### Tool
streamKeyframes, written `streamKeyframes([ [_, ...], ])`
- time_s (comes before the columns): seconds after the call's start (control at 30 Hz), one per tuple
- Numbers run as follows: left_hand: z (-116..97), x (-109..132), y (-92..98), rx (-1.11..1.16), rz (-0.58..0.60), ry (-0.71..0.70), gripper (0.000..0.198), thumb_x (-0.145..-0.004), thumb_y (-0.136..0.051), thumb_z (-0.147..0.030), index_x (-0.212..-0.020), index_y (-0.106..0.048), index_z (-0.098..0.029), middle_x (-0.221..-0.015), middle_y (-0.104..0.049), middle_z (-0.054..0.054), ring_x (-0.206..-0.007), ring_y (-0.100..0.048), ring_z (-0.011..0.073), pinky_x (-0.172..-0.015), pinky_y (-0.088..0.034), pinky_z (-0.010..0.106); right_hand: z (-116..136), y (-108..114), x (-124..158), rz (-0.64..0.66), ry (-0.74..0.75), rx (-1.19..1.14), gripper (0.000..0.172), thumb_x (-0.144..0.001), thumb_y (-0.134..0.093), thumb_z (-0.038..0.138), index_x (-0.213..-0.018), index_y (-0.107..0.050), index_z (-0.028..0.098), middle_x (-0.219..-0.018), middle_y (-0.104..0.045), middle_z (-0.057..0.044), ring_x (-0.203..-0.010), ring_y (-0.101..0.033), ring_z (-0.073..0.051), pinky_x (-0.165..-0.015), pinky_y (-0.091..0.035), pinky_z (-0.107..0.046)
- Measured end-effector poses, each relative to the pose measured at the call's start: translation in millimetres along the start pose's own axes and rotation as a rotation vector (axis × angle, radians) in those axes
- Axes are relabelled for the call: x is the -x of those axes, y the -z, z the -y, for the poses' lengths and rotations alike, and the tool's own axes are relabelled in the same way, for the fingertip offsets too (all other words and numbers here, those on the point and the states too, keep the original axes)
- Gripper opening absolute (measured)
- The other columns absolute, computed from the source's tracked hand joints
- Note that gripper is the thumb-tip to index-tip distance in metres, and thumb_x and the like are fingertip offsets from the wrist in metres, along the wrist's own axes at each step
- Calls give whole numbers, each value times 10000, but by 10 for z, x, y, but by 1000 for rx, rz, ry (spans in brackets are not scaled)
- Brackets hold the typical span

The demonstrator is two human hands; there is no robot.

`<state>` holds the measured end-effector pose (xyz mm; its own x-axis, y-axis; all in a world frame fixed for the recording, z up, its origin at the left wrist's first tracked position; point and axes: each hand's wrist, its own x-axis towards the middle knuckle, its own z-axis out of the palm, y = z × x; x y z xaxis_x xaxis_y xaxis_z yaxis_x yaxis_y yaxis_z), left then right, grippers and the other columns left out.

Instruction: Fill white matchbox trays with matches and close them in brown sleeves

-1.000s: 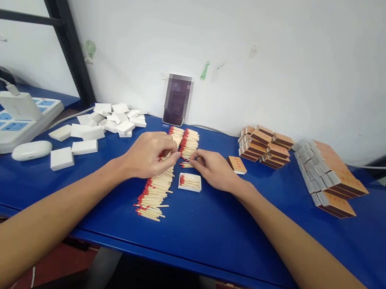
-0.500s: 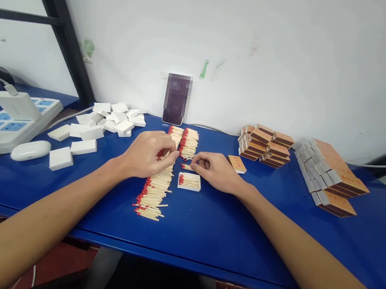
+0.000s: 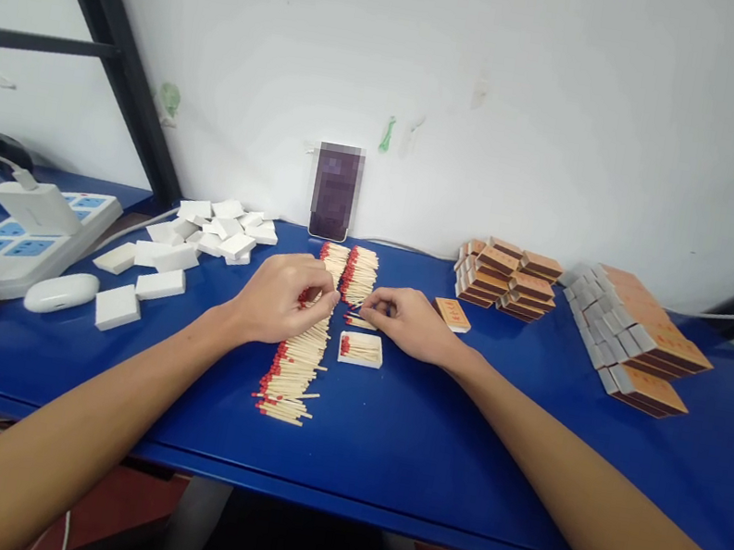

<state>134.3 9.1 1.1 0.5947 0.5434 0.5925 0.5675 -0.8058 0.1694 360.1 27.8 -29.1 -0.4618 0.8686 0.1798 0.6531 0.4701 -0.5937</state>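
Note:
Over the long row of red-tipped matches (image 3: 297, 362) rests my left hand (image 3: 284, 301), its fingers curled with thumb and forefinger pressed together. What it holds, if anything, is hidden. My right hand (image 3: 407, 323) is closed in a pinch beside a second, shorter row of matches (image 3: 360, 274); a match end shows at its fingertips. Just below those fingers lie a few loose matches (image 3: 359, 322). A white matchbox tray (image 3: 359, 363), partly filled with matches, sits on the table in front of my right hand.
White empty trays (image 3: 161, 283) lie scattered at the left, near a white power strip (image 3: 27, 242) and a white rounded case (image 3: 61, 292). A single matchbox (image 3: 451, 315), a matchbox pile (image 3: 507, 280) and a larger stack (image 3: 639, 330) stand right. A phone (image 3: 335, 195) leans against the wall.
My right hand has shifted very slightly left and up, and more of the loose matches show beneath its fingers. My left hand stays nearly in place. The view has tilted slightly.

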Motion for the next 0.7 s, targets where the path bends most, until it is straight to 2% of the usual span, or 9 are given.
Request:
streamKeyframes([
  [0.2, 14, 4, -12, -22, 1, -10, 290, -890, -471, -259, -624, -527, -158, -572, -494, -17, -569, -436, 112, -578, -326, 266, 22, -17, 5, 2, 0, 13, 201, -856, -564, 326, -834, -709, 188, -700, -652, 1, -617, -510, -115, -575, -318, -249],
  [0.7, 5, 3, -17, -19, 8, -19, 330, -898, -473, -263, -587, -500, -156, -552, -470, -23, -562, -420, 107, -570, -311, 268, 4, 44, 25, 12, -1, -6, 181, -828, -567, 299, -777, -675, 161, -600, -570, 24, -547, -457, -99, -563, -319, -251],
])
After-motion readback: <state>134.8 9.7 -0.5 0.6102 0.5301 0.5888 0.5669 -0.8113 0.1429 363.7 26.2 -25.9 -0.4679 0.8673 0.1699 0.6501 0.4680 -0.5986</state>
